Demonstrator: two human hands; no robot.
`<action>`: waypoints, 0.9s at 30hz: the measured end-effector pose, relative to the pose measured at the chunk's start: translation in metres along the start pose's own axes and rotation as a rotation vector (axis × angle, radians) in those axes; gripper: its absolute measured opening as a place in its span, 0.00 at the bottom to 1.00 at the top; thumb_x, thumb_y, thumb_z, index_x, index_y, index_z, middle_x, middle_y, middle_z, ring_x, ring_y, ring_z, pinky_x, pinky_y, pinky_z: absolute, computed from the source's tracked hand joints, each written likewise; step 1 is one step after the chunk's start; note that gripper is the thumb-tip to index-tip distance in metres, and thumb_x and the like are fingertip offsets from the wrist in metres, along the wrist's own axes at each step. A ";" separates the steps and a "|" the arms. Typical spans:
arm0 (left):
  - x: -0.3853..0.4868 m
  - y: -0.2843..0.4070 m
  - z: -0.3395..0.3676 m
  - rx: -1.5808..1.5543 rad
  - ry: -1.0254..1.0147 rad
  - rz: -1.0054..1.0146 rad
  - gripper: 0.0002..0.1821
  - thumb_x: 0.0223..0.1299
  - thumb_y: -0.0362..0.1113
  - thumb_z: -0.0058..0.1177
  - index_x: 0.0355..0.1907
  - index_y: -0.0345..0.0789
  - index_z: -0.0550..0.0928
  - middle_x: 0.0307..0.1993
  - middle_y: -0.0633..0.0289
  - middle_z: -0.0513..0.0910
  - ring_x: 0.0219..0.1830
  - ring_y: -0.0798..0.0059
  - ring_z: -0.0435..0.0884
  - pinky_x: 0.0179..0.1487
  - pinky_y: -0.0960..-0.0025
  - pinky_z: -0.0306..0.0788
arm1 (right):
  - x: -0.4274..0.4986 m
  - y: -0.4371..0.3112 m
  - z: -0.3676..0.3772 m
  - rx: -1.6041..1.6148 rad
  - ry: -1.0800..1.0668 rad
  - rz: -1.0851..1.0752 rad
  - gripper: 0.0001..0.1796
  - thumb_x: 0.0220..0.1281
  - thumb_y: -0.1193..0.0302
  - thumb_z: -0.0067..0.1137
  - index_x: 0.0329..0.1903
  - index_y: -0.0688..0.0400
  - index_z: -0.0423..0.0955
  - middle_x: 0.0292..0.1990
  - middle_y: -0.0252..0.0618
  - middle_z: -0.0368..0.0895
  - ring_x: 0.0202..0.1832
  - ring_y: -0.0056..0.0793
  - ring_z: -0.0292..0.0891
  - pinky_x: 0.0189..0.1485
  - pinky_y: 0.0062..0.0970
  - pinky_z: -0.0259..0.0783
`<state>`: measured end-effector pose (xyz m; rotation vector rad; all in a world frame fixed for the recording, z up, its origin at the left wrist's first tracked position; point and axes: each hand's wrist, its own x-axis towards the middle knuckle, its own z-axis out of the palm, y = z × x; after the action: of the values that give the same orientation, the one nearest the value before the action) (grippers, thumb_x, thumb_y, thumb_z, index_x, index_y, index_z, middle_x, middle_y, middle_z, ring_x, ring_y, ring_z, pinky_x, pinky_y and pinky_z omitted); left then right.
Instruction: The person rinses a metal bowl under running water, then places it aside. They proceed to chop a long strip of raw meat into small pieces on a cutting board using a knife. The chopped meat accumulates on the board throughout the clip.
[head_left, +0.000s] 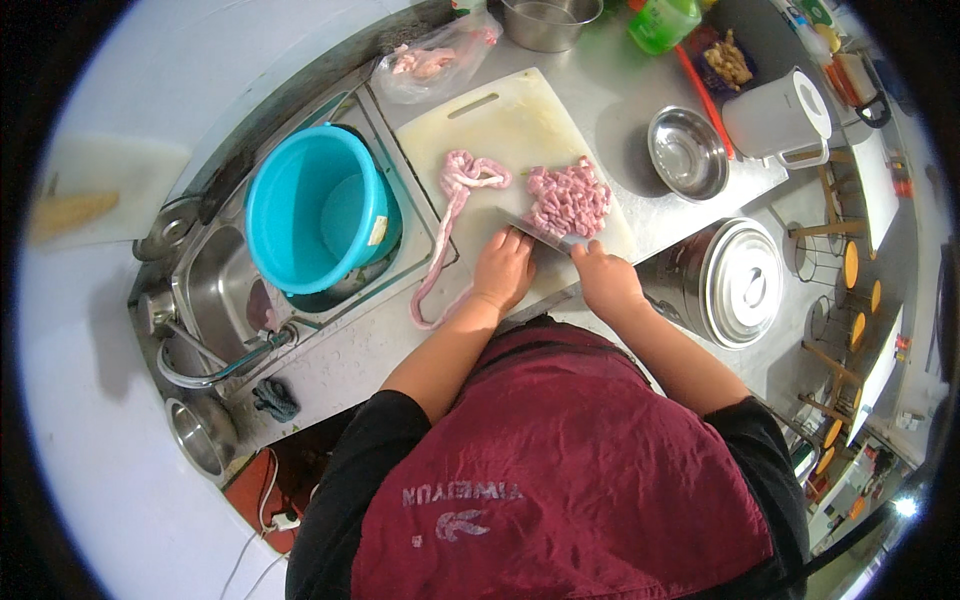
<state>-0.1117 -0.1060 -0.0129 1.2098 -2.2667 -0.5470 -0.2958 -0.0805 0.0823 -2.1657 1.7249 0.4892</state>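
My right hand (606, 276) grips a kitchen knife, its blade (536, 231) angled low over the near part of a white plastic cutting board (517, 101). Bent fingers of my left hand (504, 268) press down right beside the blade. A long pink strip of raw intestine (450, 214) lies coiled at its far end, trails off the board's left edge and loops back under my left wrist to that hand, which hides its end. Just beyond the blade sits a heap of cut pink pieces (570, 196).
Left stands a turquoise bucket (300, 210) by a steel sink (217, 270) with a faucet (225, 371). Behind the board are a plastic bag of raw meat (435, 64) and a steel pot (551, 26). Rightward are a steel bowl (686, 154), a white pitcher (776, 120) and a lidded steel pot (742, 285).
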 end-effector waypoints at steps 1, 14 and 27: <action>-0.001 0.000 0.000 -0.025 0.012 0.001 0.24 0.45 0.30 0.58 0.49 0.30 0.78 0.48 0.49 0.77 0.52 0.51 0.73 0.58 0.57 0.69 | 0.001 -0.001 0.001 0.020 0.037 -0.014 0.13 0.59 0.74 0.51 0.47 0.60 0.67 0.40 0.49 0.78 0.35 0.45 0.84 0.35 0.38 0.80; -0.014 -0.005 -0.009 -0.068 -0.006 0.038 0.22 0.44 0.29 0.56 0.48 0.30 0.77 0.48 0.50 0.78 0.51 0.52 0.75 0.58 0.57 0.69 | 0.026 -0.020 -0.031 0.280 0.006 -0.006 0.14 0.60 0.76 0.48 0.49 0.62 0.67 0.44 0.55 0.77 0.36 0.52 0.82 0.37 0.44 0.78; -0.030 -0.010 -0.015 -0.061 0.002 0.053 0.19 0.44 0.31 0.57 0.43 0.30 0.78 0.44 0.51 0.78 0.48 0.53 0.75 0.55 0.58 0.70 | -0.015 -0.015 0.013 0.143 -0.072 -0.058 0.16 0.58 0.75 0.52 0.49 0.63 0.66 0.43 0.53 0.78 0.38 0.49 0.83 0.37 0.40 0.80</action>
<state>-0.0823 -0.0872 -0.0143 1.1176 -2.2571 -0.5905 -0.2853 -0.0588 0.0782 -2.0660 1.6030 0.4111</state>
